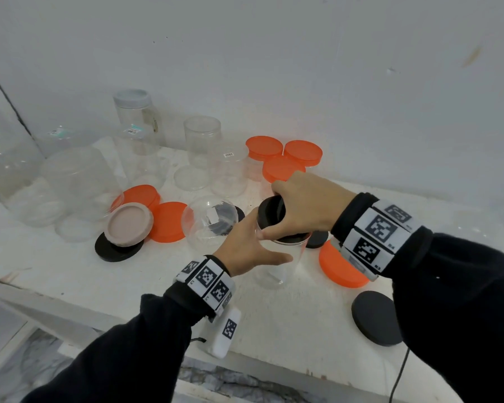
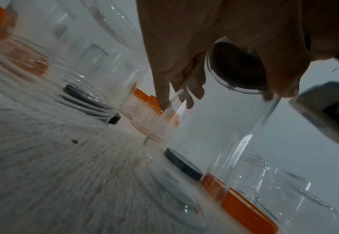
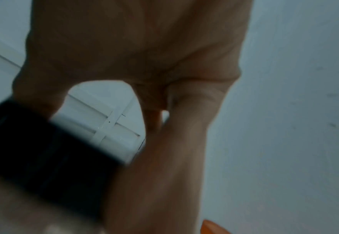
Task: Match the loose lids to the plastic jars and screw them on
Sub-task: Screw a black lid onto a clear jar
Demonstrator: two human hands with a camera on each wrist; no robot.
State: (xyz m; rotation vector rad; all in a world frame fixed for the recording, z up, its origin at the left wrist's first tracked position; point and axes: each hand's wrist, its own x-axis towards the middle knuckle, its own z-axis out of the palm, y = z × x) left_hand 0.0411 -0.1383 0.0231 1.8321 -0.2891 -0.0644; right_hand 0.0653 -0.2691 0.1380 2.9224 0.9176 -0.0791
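Observation:
A tall clear jar [image 1: 277, 271] stands upright near the middle of the white table [image 1: 146, 286]. My left hand [image 1: 256, 248] holds its upper body, with the thumb laid across the front. From above, my right hand [image 1: 285, 212] grips a black lid [image 1: 269, 210] that sits on the jar's mouth. In the left wrist view the jar [image 2: 214, 134] stands in front of my fingers [image 2: 162, 95], and the lid [image 2: 238, 66] shows through its top. The right wrist view is blurred, with the black lid [image 3: 44, 158] under my curled fingers [image 3: 174, 142].
An orange lid [image 1: 341, 266] and a black lid [image 1: 376, 321] lie to the jar's right. To its left are a jar on its side [image 1: 210, 222], a beige lid [image 1: 128, 225], orange lids [image 1: 166, 222] and another black lid [image 1: 114, 251]. Open jars [image 1: 201, 152], a grey-lidded jar [image 1: 133, 112] and orange-lidded jars [image 1: 274, 158] stand by the wall.

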